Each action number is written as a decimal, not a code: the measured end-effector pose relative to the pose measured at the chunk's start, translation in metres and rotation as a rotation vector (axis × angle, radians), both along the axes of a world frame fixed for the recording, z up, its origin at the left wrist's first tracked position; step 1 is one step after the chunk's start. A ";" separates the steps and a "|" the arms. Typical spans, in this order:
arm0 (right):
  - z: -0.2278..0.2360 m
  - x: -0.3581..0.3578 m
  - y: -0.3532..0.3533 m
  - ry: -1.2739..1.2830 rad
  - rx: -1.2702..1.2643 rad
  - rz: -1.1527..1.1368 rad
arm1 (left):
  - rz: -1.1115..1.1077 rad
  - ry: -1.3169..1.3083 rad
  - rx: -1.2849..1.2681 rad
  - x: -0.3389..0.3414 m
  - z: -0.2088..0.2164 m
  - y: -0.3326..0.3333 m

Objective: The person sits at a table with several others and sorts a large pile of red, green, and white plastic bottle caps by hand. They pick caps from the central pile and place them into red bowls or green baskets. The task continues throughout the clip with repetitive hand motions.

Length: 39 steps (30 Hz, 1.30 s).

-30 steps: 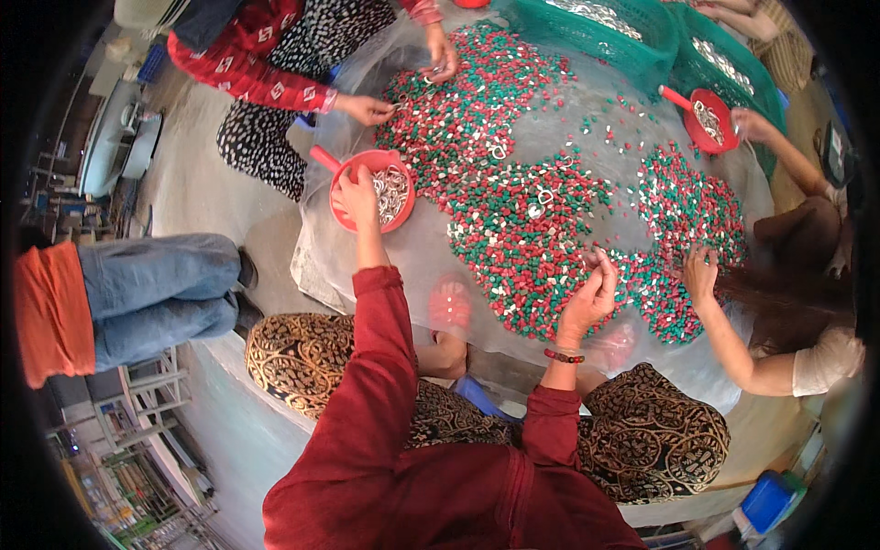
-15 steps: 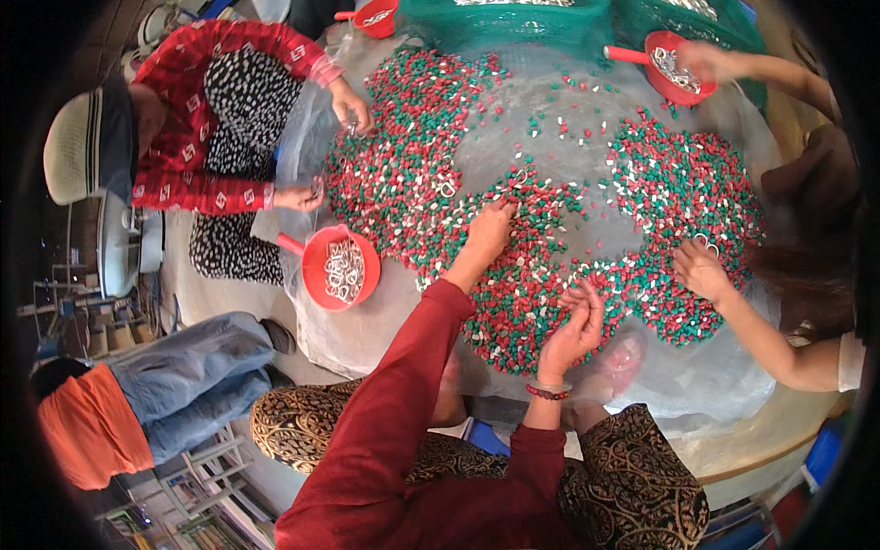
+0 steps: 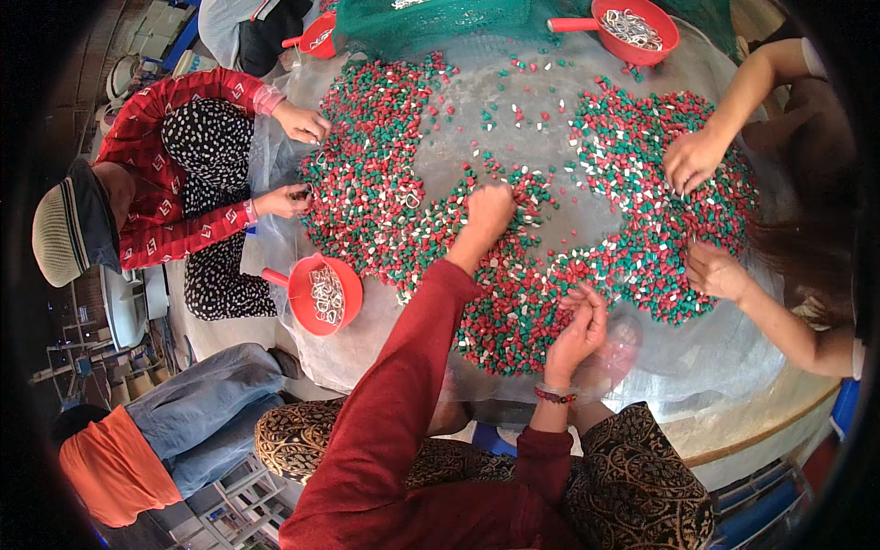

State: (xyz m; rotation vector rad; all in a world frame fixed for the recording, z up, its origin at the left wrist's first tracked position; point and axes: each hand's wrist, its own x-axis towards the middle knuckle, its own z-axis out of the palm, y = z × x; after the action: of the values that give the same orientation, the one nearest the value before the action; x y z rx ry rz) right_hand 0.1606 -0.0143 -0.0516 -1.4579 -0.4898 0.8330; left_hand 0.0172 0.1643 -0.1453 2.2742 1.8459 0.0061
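A broad layer of small red, green and white stone-like pieces point(image 3: 513, 316) lies over a clear plastic sheet on the table. My left hand point(image 3: 490, 213) reaches into the middle of it, back upward and fingers bent down together; whatever is between the fingertips is hidden. Nearer to me, at the layer's front edge, my right hand point(image 3: 576, 337) is turned on its side with its fingers curled in. I cannot make out what it holds. A pale metal ring point(image 3: 412, 200) lies among the pieces, left of my left hand.
Red handled strainers with metal rings stand at left point(image 3: 341, 307), far left point(image 3: 321, 37) and far right point(image 3: 642, 32). A co-worker in a red patterned top point(image 3: 151, 165) works at left; another's hands point(image 3: 694, 158) pick at right. Green netting point(image 3: 431, 27) lies at the back.
My left hand has shifted slightly within the layer; my right hand stays nearly put. The right co-worker's far hand has left the strainer for the pieces. The view has shifted.
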 end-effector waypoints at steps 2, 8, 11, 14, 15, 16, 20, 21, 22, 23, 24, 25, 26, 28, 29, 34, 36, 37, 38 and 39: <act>-0.001 -0.003 -0.002 0.050 0.018 -0.001 | -0.065 -0.103 -0.030 0.024 0.018 -0.042; 0.015 -0.018 -0.007 0.139 0.058 0.002 | 0.070 -0.361 -0.124 0.029 0.038 -0.126; 0.014 -0.032 -0.008 0.264 0.020 0.039 | 0.228 -0.300 -0.148 -0.015 0.054 -0.128; -0.034 -0.026 0.024 0.226 -0.103 0.184 | 0.427 -0.697 -0.336 -0.059 0.071 -0.116; -0.064 -0.028 0.049 -0.042 -0.090 0.201 | 0.549 -0.893 -0.420 -0.068 0.092 -0.114; -0.086 -0.020 0.082 -0.327 -0.056 0.200 | 0.597 -1.034 -0.427 -0.081 0.097 -0.110; -0.115 0.017 0.141 -1.018 -0.101 0.589 | 0.489 -0.616 -0.069 -0.115 0.115 -0.120; -0.105 0.012 0.145 -1.224 -0.119 0.700 | 0.476 -0.398 -0.134 -0.127 0.112 -0.124; -0.111 0.016 0.147 -1.286 -0.097 0.823 | 0.513 -0.554 -0.106 -0.128 0.115 -0.132; -0.120 0.020 0.147 -1.311 -0.073 0.862 | 0.541 -0.702 -0.071 -0.132 0.115 -0.134; -0.128 0.029 0.140 -1.338 -0.049 0.902 | 0.638 -0.947 -0.126 -0.134 0.109 -0.133; -0.133 0.031 0.130 -1.347 -0.012 0.959 | 0.748 -1.177 -0.171 -0.141 0.105 -0.136; -0.133 0.029 0.121 -1.345 -0.046 0.995 | 0.864 -1.390 -0.191 -0.155 0.105 -0.141; -0.128 0.020 0.101 -1.297 -0.140 1.071 | 0.917 -1.337 0.001 -0.183 0.112 -0.154; -0.123 0.024 0.095 -1.284 -0.221 1.090 | 0.919 -1.328 0.071 -0.186 0.119 -0.155; -0.112 0.027 0.081 -1.115 -0.179 1.037 | 1.139 -0.462 0.527 -0.276 0.109 -0.185; -0.102 0.033 0.085 -0.928 -0.210 0.911 | 1.231 -0.218 0.435 -0.307 0.087 -0.198; -0.096 0.032 0.089 -0.847 -0.204 0.827 | 1.311 -0.165 0.294 -0.321 0.075 -0.204; -0.088 0.040 0.094 -0.799 -0.254 0.853 | 1.328 -0.057 0.162 -0.313 0.071 -0.201; -0.077 0.047 0.099 -0.744 -0.300 0.877 | 1.335 0.060 0.037 -0.304 0.075 -0.199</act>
State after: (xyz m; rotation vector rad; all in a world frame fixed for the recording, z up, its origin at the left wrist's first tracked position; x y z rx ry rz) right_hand 0.2073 0.0846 -0.1291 -1.8300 -1.7066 1.0369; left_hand -0.2868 -0.0350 -0.0702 0.6693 2.9592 0.1716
